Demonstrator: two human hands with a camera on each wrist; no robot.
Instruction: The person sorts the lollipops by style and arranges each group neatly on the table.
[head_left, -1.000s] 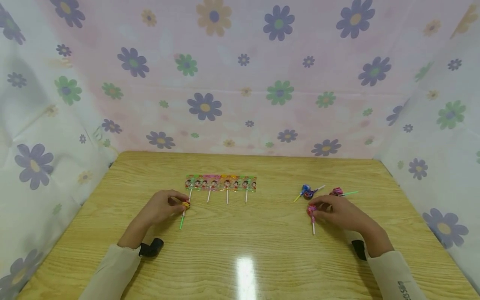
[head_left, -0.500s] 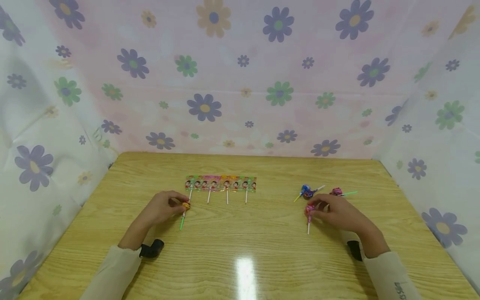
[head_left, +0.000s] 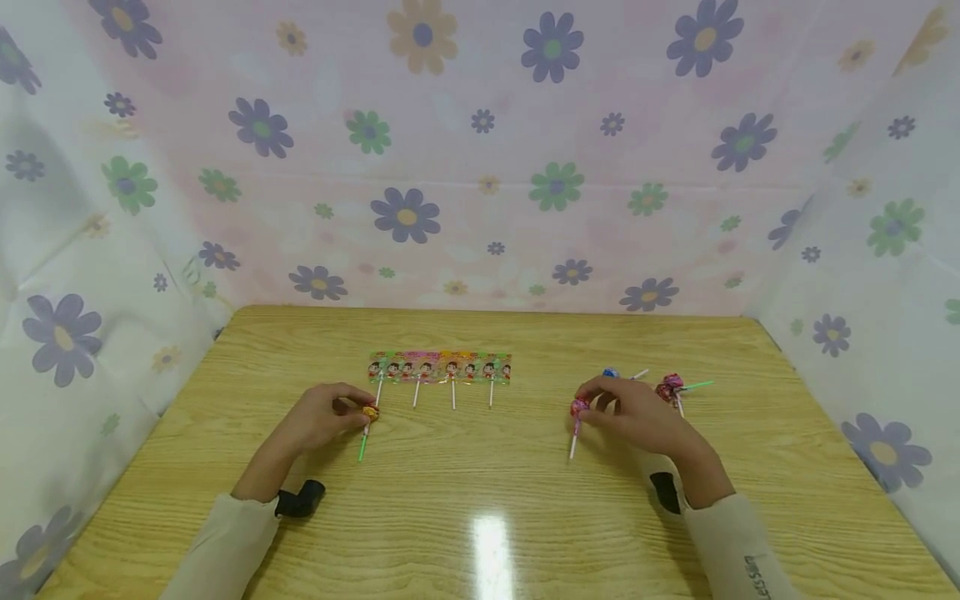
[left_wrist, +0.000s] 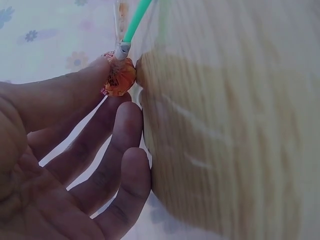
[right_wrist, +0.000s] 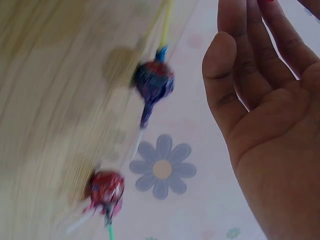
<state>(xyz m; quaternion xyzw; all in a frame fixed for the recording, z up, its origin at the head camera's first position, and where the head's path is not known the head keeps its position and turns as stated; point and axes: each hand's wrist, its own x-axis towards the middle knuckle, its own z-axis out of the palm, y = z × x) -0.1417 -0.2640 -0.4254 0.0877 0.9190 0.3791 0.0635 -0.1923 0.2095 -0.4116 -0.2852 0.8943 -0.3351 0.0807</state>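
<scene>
Near edge of the wooden table [head_left: 480, 500]: both cream sleeves enter from below, forearms resting on the wood, a bright glare patch between them.

Left hand [head_left: 318, 418]: no shift across the last second. Fingertips curl in and pinch the orange-wrapped lollipop [head_left: 371, 411] at its head; green stick points back toward the person. Left wrist view confirms a finger [left_wrist: 75, 95] pressed against the orange head [left_wrist: 119, 79], remaining fingers loosely bent below it.

Right hand [head_left: 637, 414]: this is the change. A second ago it sat further right with the red-wrapped lollipop [head_left: 578, 408] at its fingertips; now hand and lollipop are clearly further left, toward table centre, white stick trailing toward the person. Fingertips pinch the red head. Right wrist view shows only relaxed lower fingers; the pinch is out of its frame.

Judgement: the red lollipop is being carried left, away from the loose group and toward the row.

Behind the right hand: a blue-wrapped lollipop [head_left: 611, 372], partly hidden, and a pink-wrapped lollipop [head_left: 670, 387] with green stick, both unmoved.

Further back, centre: a strip of four packaged lollipops [head_left: 440, 367], sticks toward the person, unchanged
</scene>
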